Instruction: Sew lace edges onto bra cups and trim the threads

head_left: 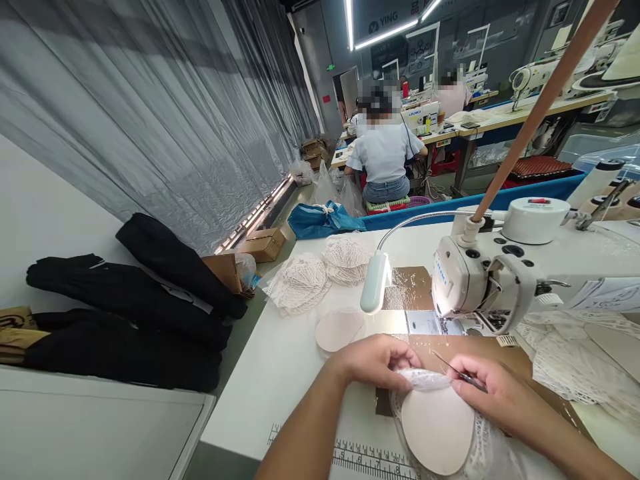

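Observation:
My left hand [383, 360] pinches the gathered upper edge of white lace fabric [427, 380] at the front of the sewing table. My right hand [487, 383] is closed at the other end of that edge. It also holds a thin, pointed dark metal tool [467, 379], which looks like tweezers and points up and left. Below the hands, a smooth beige oval pad [437, 430] lies against the lace. Just beyond them stands a white sewing machine [460, 280], its needle area partly hidden. Another beige oval pad [339, 331] rests left of my left hand.
Stacked lace cups [300, 283] lie at the table's far left, beside a lamp [375, 283]. More lace pieces [575, 360] are piled at right. A ruler scale [370, 460] marks the front. Black garments [130, 307] lie at left. A co-worker [385, 153] sits ahead.

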Demonstrator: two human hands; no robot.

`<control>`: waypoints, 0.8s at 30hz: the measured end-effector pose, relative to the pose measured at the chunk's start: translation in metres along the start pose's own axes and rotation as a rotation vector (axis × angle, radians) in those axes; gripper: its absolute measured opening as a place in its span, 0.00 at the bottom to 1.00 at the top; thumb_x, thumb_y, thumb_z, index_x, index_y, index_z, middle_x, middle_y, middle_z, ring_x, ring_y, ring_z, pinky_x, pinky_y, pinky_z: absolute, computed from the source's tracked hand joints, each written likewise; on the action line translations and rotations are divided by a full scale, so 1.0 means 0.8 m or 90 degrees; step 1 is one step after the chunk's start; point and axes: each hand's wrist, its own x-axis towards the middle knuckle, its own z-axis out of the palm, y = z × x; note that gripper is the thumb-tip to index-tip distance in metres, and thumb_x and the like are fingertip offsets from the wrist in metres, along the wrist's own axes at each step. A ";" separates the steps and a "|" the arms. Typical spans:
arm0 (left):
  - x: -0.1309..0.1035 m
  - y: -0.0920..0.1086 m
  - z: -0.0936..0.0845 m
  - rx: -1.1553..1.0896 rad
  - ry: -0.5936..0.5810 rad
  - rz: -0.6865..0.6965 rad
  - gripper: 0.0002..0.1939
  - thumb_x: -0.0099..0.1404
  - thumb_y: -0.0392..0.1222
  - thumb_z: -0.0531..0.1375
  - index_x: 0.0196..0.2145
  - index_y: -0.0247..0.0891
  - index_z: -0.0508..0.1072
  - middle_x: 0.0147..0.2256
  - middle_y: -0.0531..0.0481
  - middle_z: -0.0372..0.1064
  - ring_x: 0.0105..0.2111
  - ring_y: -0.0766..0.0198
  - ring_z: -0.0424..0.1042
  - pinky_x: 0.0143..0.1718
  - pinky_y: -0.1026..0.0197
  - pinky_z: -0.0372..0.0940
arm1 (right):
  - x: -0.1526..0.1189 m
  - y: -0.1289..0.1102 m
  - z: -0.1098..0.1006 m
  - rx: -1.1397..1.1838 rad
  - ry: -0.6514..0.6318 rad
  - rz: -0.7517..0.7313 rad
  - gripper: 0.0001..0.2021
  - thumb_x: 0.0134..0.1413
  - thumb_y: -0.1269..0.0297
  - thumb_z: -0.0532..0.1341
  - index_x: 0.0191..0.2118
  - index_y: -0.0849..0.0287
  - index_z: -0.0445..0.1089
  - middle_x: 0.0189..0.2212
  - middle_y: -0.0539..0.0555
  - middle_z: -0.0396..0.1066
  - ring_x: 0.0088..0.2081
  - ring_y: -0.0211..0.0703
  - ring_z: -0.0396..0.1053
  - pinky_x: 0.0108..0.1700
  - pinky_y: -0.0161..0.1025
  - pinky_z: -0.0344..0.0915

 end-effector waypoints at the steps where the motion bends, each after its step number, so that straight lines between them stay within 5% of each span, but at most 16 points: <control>1: -0.002 -0.001 -0.003 -0.006 0.017 -0.004 0.23 0.50 0.39 0.69 0.45 0.36 0.75 0.31 0.54 0.67 0.28 0.68 0.64 0.30 0.67 0.60 | -0.001 0.000 -0.002 -0.004 0.006 -0.003 0.09 0.56 0.58 0.55 0.28 0.54 0.63 0.25 0.47 0.62 0.30 0.42 0.61 0.32 0.37 0.58; 9: -0.008 0.024 0.028 0.069 0.174 0.109 0.17 0.57 0.31 0.59 0.45 0.35 0.73 0.35 0.50 0.70 0.32 0.67 0.66 0.35 0.65 0.62 | -0.001 -0.006 0.004 0.023 0.011 -0.023 0.14 0.56 0.49 0.57 0.32 0.54 0.64 0.24 0.46 0.58 0.29 0.41 0.58 0.31 0.36 0.55; 13: -0.036 0.036 0.030 0.111 0.282 0.057 0.11 0.59 0.42 0.64 0.39 0.35 0.75 0.33 0.50 0.69 0.33 0.64 0.66 0.34 0.64 0.61 | -0.006 -0.005 0.003 0.009 0.008 -0.044 0.17 0.62 0.48 0.52 0.30 0.56 0.64 0.26 0.47 0.58 0.31 0.41 0.57 0.32 0.36 0.54; 16: -0.050 0.026 0.030 0.014 0.215 -0.053 0.19 0.55 0.53 0.68 0.34 0.33 0.75 0.28 0.52 0.67 0.29 0.66 0.64 0.30 0.65 0.58 | -0.009 -0.001 0.002 0.055 0.018 -0.068 0.17 0.62 0.47 0.52 0.31 0.55 0.64 0.27 0.47 0.58 0.31 0.41 0.57 0.33 0.36 0.55; 20: -0.037 0.004 0.051 -0.215 0.090 -0.029 0.26 0.51 0.58 0.70 0.38 0.33 0.76 0.27 0.54 0.63 0.25 0.70 0.60 0.28 0.67 0.55 | -0.011 -0.002 0.006 0.080 0.006 -0.089 0.19 0.61 0.44 0.53 0.31 0.55 0.64 0.26 0.47 0.58 0.30 0.40 0.57 0.32 0.35 0.55; 24: -0.008 -0.008 0.079 -0.312 0.193 0.023 0.27 0.50 0.59 0.70 0.35 0.30 0.77 0.23 0.55 0.60 0.23 0.72 0.55 0.26 0.67 0.51 | -0.011 -0.002 0.008 0.059 -0.005 -0.116 0.19 0.62 0.45 0.53 0.30 0.55 0.65 0.26 0.47 0.61 0.30 0.40 0.59 0.32 0.35 0.57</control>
